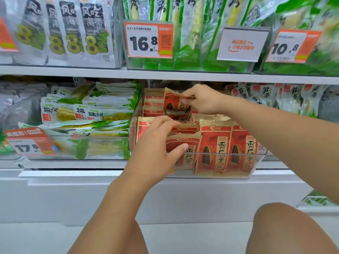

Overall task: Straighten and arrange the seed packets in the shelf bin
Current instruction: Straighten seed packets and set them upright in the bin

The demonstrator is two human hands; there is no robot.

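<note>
Sorting mid-bin: right hand [203, 99] pinches a tilted seed packet [175, 103] at the back, left hand [157, 142] grips the front-row packets [183, 142]. Next it probably needs standing upright.

The orange price tag [149, 40] on the top shelf says 16.8 and 500g. Far right of it, another orange tag [293, 46] says 10.8. Below and left of it, a third tag [30, 142] shows 17.8. The red seed packets [216, 147] say 香瓜子.
</note>
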